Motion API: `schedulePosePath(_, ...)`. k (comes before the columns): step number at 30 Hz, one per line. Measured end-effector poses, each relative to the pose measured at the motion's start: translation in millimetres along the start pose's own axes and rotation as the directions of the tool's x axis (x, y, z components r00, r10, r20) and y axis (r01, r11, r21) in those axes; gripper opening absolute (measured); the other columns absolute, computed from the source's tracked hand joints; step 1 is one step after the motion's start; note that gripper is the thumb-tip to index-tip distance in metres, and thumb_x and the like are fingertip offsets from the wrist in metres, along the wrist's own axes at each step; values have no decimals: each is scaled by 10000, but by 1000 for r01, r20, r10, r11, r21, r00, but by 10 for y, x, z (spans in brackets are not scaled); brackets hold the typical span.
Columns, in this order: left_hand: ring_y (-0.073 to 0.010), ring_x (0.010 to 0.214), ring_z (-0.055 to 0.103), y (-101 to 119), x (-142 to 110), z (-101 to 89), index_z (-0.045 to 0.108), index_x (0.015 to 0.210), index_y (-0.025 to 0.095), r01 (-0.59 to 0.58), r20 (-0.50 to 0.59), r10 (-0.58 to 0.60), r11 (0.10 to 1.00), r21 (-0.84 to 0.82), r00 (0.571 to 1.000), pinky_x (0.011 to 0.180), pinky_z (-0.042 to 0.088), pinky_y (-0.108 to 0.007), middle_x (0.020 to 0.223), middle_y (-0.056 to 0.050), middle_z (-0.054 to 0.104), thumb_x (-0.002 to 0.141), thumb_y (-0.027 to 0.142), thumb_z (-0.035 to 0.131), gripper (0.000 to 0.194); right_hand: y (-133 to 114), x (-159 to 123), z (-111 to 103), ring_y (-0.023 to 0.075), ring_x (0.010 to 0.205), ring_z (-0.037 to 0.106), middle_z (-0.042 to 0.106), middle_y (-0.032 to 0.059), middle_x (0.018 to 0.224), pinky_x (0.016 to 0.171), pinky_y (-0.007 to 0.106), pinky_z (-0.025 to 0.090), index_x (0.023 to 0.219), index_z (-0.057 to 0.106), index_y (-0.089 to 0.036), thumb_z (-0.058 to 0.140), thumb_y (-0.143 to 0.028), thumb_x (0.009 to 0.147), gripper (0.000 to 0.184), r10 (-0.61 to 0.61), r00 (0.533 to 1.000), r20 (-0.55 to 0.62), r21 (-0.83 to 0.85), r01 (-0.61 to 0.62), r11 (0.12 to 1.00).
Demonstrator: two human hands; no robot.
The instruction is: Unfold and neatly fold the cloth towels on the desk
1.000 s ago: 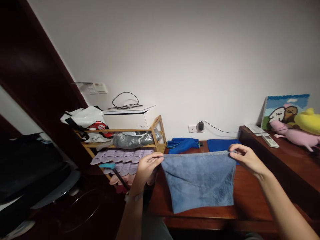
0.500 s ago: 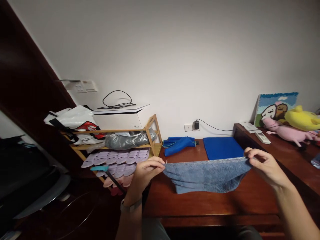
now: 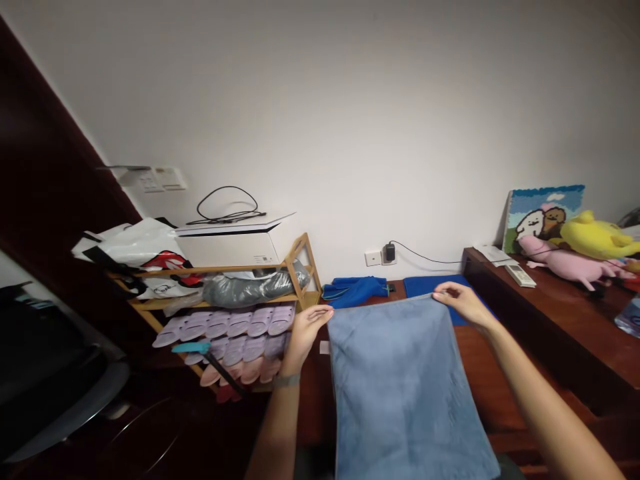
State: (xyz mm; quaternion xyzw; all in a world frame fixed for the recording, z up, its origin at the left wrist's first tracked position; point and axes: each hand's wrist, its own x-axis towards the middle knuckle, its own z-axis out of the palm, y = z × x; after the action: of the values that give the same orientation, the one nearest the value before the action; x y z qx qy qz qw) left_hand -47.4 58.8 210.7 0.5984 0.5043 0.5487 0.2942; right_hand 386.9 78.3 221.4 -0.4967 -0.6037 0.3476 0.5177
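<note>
From the head view, the towel (image 3: pixel 405 393) hung opened out to its full length, with no fold showing in it, and its lower end ran off the bottom of the picture (so its near corners could not be seen). Nothing showed it folded yet; all of that remained, as far as this one view could tell. The left hand (image 3: pixel 307 333) held the far left corner, its fingers (image 3: pixel 316 319) nearly closed in a pinch on the hem. The right hand (image 3: pixel 465 303) held the far right corner, its fingers (image 3: pixel 447 291) pinched on the hem in the same way, so the far edge ran taut between them. The towel hung over the desk (image 3: pixel 475 373), though I could not tell whether its lower part touched the wood. A strip of bare desk lay to its right, before the desk's right edge. To its left, little room remained before the rack (image 3: pixel 300 267) of slippers (image 3: pixel 225 337). Just beyond the far edge lay a blue mat (image 3: pixel 425 287), and farther left a crumpled blue cloth (image 3: pixel 355 291).
</note>
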Motion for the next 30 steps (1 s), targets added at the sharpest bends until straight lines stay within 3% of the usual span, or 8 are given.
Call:
schedulePosePath(3,-268,1049,767,-541,162,214,774,1029,147,30,-33,-24,976,216,999,977,610,-444,1071,-142,819,870,389,715,295,417,350,447,274,1025,692,768,136,1077,939,416,550,1079,762,-161,718,-675,788,592,91,994,-54,-137,-98,986)
schedulePosePath(6,-286,1188,718,-954,26,463,772,1057,157,21,-45,-6,934,357,999,1114,523,-506,1184,-153,790,921,287,627,237,756,215,854,330,1179,651,737,185,1196,1080,504,482,1169,736,-153,559,-555,910,510,127,983,-132,-219,-154,964)
schedulePosePath(10,-265,1303,657,-1330,-288,840,777,1108,180,-101,127,42,855,508,991,1196,457,-471,1315,-132,747,943,209,536,294,1191,-673,1333,388,1326,576,678,217,1341,1164,559,408,1242,714,-162,472,-458,948,482,164,976,-145,-319,-203,926)
schedulePosePath(16,-256,1523,438,-1681,-311,1240,661,1404,230,-293,423,2,725,623,906,1289,296,-470,1578,-83,571,991,308,516,445,1793,-1968,1802,387,1592,270,407,129,1683,1291,581,214,1603,462,-217,388,-541,994,693,226,968,-109,-736,-231,637)
schedulePosePath(19,-294,1556,384,-1813,-254,1223,599,1484,261,-289,448,-87,652,701,890,1289,278,-518,1636,-70,501,1006,372,502,501,1977,-2181,1817,370,1614,213,358,118,1707,1314,584,132,1636,415,-176,380,-546,997,740,244,960,-136,-814,-249,525)
schedulePosePath(23,-333,1565,360,-1897,-288,1074,541,1546,288,-252,410,-181,553,794,894,1285,267,-544,1664,-62,460,1018,418,476,548,2078,-2103,1675,333,1618,211,289,101,1726,1324,544,129,1641,390,-134,330,-583,1024,765,220,973,-72,-861,-172,479)
schedulePosePath(27,-357,1518,417,-1802,-574,932,508,1578,281,-182,268,-221,344,921,938,1213,357,-515,1621,-94,520,1046,444,413,565,1994,-1604,1284,284,1628,185,234,49,1742,1329,520,116,1664,331,-195,310,-549,1040,717,243,957,158,-842,2,540)
schedulePosePath(30,-373,1272,614,-1657,-984,835,616,1490,230,-89,135,-205,222,971,969,1026,479,-494,1426,-178,665,1042,435,426,528,1873,-1096,943,260,1637,137,231,1,1746,1331,507,85,1654,359,-265,411,-472,1000,688,272,865,423,-759,174,628)
